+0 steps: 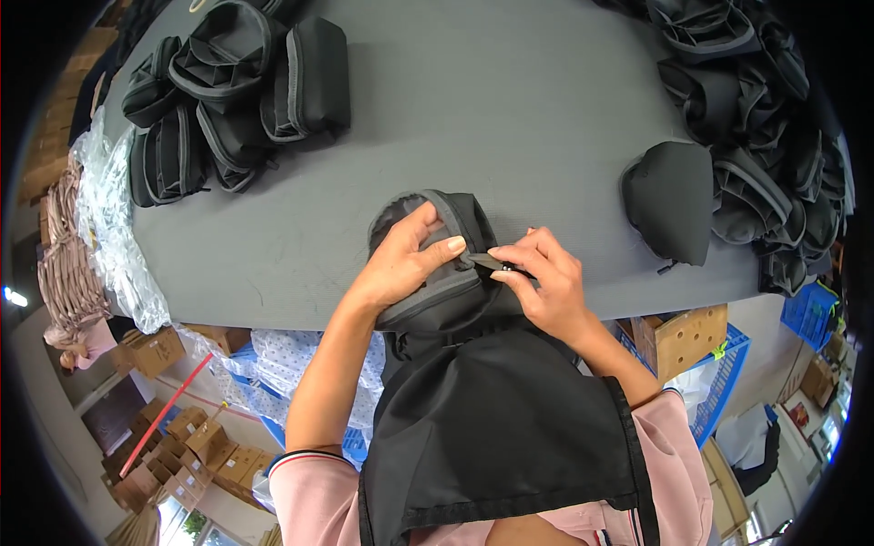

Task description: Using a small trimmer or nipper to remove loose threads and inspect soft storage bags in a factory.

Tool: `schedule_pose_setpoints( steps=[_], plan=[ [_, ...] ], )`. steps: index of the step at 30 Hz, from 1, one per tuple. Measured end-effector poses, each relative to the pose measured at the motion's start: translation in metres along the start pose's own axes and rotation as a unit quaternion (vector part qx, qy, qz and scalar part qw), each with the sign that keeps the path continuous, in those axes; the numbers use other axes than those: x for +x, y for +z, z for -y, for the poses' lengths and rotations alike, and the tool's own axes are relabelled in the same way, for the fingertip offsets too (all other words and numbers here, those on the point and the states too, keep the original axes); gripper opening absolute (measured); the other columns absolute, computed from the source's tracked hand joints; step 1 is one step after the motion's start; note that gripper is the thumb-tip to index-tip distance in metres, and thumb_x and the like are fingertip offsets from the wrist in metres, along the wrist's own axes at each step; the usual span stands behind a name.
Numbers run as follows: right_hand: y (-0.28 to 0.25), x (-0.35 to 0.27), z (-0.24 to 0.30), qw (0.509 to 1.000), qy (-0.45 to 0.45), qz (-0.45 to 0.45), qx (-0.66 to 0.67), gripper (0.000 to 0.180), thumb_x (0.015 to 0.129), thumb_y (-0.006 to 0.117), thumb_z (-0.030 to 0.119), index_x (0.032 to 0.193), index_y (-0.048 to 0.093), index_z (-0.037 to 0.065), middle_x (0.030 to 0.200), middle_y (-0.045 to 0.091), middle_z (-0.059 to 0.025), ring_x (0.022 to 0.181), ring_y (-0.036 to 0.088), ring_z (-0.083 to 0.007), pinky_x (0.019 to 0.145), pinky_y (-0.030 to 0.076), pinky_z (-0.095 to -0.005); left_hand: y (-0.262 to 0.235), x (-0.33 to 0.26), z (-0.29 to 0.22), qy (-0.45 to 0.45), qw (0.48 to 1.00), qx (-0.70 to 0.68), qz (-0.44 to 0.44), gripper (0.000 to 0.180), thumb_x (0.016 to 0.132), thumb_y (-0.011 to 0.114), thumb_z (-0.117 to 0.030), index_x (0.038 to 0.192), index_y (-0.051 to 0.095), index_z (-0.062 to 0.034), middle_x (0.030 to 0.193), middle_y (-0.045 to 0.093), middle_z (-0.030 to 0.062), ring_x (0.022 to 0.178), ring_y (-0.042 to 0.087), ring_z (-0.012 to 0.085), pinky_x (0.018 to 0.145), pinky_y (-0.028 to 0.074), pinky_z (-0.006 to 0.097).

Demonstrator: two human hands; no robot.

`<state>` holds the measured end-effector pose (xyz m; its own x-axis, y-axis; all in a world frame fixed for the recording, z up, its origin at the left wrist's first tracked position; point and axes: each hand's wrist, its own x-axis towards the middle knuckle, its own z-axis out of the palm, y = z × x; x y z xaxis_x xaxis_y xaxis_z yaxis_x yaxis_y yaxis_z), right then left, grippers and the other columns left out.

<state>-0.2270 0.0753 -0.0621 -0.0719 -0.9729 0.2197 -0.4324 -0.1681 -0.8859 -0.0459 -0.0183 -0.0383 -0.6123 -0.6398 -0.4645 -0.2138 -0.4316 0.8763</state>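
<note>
At the near edge of the table, a black zippered pouch (442, 305) with grey trim lies open in front of me. My left hand (405, 259) grips its rim, the thumb on the outer edge and the fingers reaching inside the opening. From the right, my right hand (546, 278) pinches small thread snips (485, 261) with a dark grip. Their pointed metal tip meets the pouch's trim just beside my left thumb. The fingers partly cover the snips, so I cannot tell whether the blades are apart.
Several black pouches (314, 77) stand grouped at the far left of the grey table (510, 118). More pouches (751, 196) are heaped along the right, a single closed pouch (674, 200) nearest me. Clear plastic wrap (114, 218) hangs over the left edge; a cardboard box (678, 341) sits below right.
</note>
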Motion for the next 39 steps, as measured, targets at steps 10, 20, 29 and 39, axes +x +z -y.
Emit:
schedule_pose_setpoints(
  steps=[10,20,29,39],
  plan=[
    [-0.005,0.001,0.012,0.999,0.031,-0.021,0.011,0.025,0.065,0.073,0.004,0.088,0.065,0.007,0.073,0.054,-0.0033,0.058,0.053,-0.0177,0.052,0.042,-0.0298,-0.004,-0.001,-0.003,-0.005,1.000,0.001,-0.012,0.034,0.086,0.058,-0.009,0.118,0.048,-0.0001,0.115,0.055,0.0088,0.107,0.049,0.0159,0.092,0.040,0.031],
    [-0.008,0.003,0.008,0.996,-0.026,0.018,-0.079,0.020,0.069,0.071,0.008,0.088,0.066,0.009,0.074,0.054,-0.0015,0.057,0.054,-0.0172,0.052,0.042,-0.0292,0.002,-0.002,0.001,-0.010,1.000,-0.017,-0.008,0.034,0.086,0.058,-0.009,0.118,0.049,-0.0001,0.115,0.055,0.0085,0.111,0.048,0.0159,0.094,0.039,0.031],
    [-0.002,0.011,0.019,0.998,0.062,0.026,0.015,0.021,0.067,0.071,0.004,0.087,0.066,0.007,0.071,0.052,-0.0044,0.059,0.054,-0.0175,0.053,0.043,-0.0287,-0.002,-0.002,0.002,0.008,0.999,-0.040,-0.023,0.031,0.085,0.060,-0.009,0.113,0.050,0.0005,0.111,0.056,0.0080,0.108,0.049,0.0158,0.094,0.039,0.032],
    [-0.028,0.013,0.034,0.926,0.235,0.075,0.286,0.020,0.070,0.064,-0.005,0.089,0.061,-0.001,0.079,0.049,-0.0025,0.062,0.049,-0.0095,0.060,0.043,-0.0229,-0.011,-0.028,0.000,0.047,0.935,-0.345,-0.064,0.039,0.085,0.062,-0.012,0.120,0.048,-0.0019,0.110,0.058,0.0051,0.101,0.055,0.0152,0.090,0.044,0.031]
  ],
)
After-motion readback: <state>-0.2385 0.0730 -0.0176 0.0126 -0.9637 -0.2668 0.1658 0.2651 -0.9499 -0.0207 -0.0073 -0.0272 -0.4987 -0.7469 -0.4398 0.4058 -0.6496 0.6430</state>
